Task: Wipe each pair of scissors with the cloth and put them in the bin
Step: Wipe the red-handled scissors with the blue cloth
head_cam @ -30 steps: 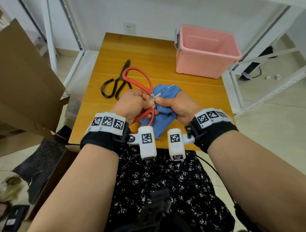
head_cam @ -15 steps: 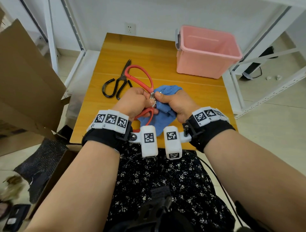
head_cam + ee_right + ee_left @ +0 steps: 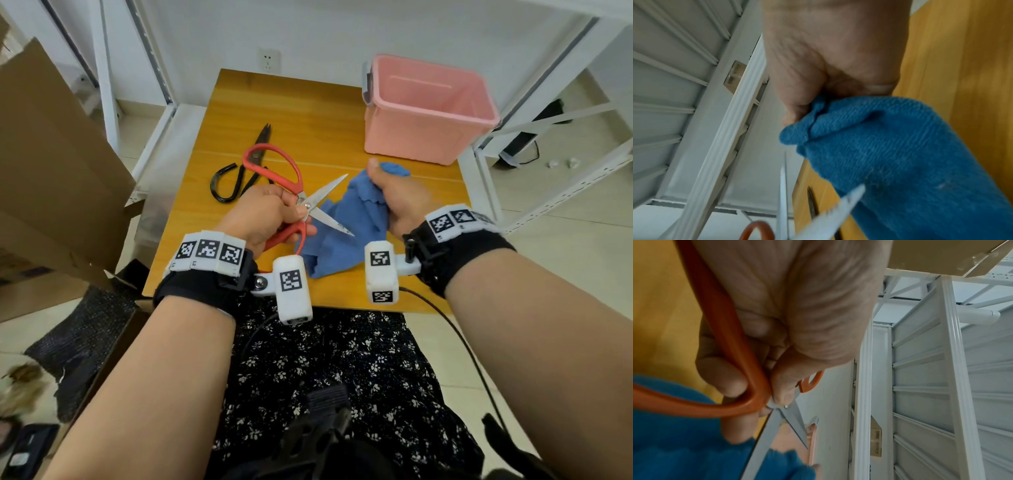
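Note:
My left hand point(image 3: 270, 214) grips the red-handled scissors point(image 3: 274, 164) at the pivot and lower handle point(image 3: 731, 353), above the front of the wooden table point(image 3: 308, 109). Their steel blades point(image 3: 327, 192) are spread apart and point right, bare. My right hand point(image 3: 397, 195) clutches the blue cloth point(image 3: 346, 226), bunched in the fist point(image 3: 890, 138), just right of the blade tips. A second pair, the black scissors point(image 3: 239, 171), lies flat on the table behind the red handles. The pink bin point(image 3: 424, 109) stands at the back right and looks empty.
A large cardboard sheet point(image 3: 51, 164) leans at the left of the table. White metal shelving point(image 3: 565, 137) stands to the right and behind. A wall socket point(image 3: 269, 61) sits on the wall beyond the table's far edge.
The right hand has drawn the cloth off the blades to the right. The blades, wrapped in cloth before, now stand bare and spread apart. The left hand keeps its hold.

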The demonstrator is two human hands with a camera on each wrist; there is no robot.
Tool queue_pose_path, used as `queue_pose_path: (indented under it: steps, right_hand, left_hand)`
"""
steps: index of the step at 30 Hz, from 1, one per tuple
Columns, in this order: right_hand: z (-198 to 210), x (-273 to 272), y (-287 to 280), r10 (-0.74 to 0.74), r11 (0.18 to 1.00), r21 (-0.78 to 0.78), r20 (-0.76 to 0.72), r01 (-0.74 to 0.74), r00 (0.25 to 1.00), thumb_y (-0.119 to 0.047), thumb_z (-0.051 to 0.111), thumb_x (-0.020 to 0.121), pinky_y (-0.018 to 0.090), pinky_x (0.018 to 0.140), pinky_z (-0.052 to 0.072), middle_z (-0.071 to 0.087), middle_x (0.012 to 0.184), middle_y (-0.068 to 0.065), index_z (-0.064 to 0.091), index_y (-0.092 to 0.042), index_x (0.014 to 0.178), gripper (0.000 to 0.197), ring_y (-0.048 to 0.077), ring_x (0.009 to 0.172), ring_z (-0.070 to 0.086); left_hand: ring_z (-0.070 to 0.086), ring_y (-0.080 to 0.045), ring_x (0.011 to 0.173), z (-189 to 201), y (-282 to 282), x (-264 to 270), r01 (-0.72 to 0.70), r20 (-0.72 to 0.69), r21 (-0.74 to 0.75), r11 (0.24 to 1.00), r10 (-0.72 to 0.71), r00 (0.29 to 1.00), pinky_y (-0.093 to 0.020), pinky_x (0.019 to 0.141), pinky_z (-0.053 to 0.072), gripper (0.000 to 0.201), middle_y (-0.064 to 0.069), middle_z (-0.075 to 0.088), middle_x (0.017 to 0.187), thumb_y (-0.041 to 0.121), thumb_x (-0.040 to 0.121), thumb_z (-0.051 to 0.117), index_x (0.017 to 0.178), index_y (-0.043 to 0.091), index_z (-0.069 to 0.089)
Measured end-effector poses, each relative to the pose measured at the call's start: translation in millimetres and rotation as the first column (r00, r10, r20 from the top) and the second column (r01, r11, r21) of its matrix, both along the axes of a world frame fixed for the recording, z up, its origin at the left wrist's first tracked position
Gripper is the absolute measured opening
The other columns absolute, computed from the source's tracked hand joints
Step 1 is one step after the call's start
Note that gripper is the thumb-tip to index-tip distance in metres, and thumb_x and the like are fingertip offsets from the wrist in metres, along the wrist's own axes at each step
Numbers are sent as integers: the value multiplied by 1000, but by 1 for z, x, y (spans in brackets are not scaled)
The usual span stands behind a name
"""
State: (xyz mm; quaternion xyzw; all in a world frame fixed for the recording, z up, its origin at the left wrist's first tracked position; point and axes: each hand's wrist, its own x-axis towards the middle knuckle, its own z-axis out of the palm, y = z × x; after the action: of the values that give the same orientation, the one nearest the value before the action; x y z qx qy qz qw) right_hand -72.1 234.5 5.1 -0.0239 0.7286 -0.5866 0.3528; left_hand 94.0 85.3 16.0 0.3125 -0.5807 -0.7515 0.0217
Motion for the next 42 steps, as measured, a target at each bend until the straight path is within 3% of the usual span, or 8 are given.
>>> queue_pose_path:
  steps: [4,8,17,23,28,32,34,42]
  right_hand:
    - [14,35,-17,248,947,-224,47,-232,968,-31,52,99,37,77,57,69,85,12,62,-2,96,31,24,80,68]
    - [15,47,-23,242,964,-94,-87,-250,966,-7,63,95,36,67,59,71,78,8,66,-4,85,10,20,70,69]
    - [13,35,-22,-5,985,168,-161,32,987,-41,61,74,60,88,50,63,100,23,50,-15,79,29,35,87,63]
    - [15,33,-21,-1,971,234,-237,58,971,-37,56,85,61,87,51,64,113,30,46,-10,76,30,43,103,64]
    - [12,27,-21,-23,976,209,-177,61,984,-42,61,85,50,93,54,68,102,14,53,-17,81,26,33,99,66]
    - [14,25,-19,-67,975,193,-207,108,976,-42,58,89,42,92,53,65,87,6,49,-22,73,27,27,87,65]
    - [17,24,-15,-105,974,176,-202,141,974,-43,55,94,40,93,54,58,81,-5,51,-30,73,25,19,88,60]
    - [23,11,-9,-177,968,126,-268,217,947,-35,58,91,55,89,54,63,84,10,52,-18,81,21,34,93,68]
  left_hand:
    - [74,-26,70,4,3,-8,4,-13,-29,1000,-5,1000,-27,46,52,19,-9,66,65,-3,95,54,80,8,49]
    - [73,-30,73,1,9,-12,10,-23,-51,999,-12,1000,-32,53,53,24,-9,65,61,-3,94,55,75,9,48]
    - [61,-12,56,-3,25,-12,186,14,-399,898,-197,980,-17,48,45,35,-5,62,78,4,82,76,103,6,48]
    - [60,-21,84,0,33,-14,277,79,-568,775,-284,956,-47,84,52,48,-9,57,94,10,83,71,112,16,33]
    - [59,-22,77,-1,36,-14,276,112,-623,732,-266,957,-52,79,51,46,0,55,84,9,81,70,113,21,39]
    - [55,-13,71,-4,36,-14,210,108,-683,700,-187,976,-38,66,50,50,4,53,84,20,76,79,111,22,44]
    - [53,-12,70,-10,34,-12,161,79,-693,703,-148,986,-33,65,48,46,5,52,82,23,76,80,109,22,46]
    - [64,-18,75,-16,11,-8,26,22,-483,875,-17,1000,-39,80,55,13,-3,65,86,19,89,69,98,19,60]
